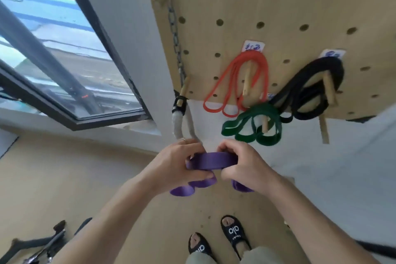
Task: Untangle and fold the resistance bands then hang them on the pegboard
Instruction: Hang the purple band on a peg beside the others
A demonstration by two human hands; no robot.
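A folded purple resistance band point(211, 162) stretches between my two hands below the pegboard point(278, 6). My left hand point(177, 165) grips its left end, and loops of the band hang under that hand. My right hand point(240, 165) pinches the right end, with another purple loop showing beneath it. On the wooden pegboard a red band point(235, 83), a green band point(250, 126) and a black band point(310, 90) each hang folded over a wooden peg.
A grey rope ring point(184, 122) hangs from a chain on a peg at the board's left edge. A window point(53, 60) is at the left. My sandalled feet point(233, 233) stand on the beige floor. Dark metal equipment point(36, 246) lies at bottom left.
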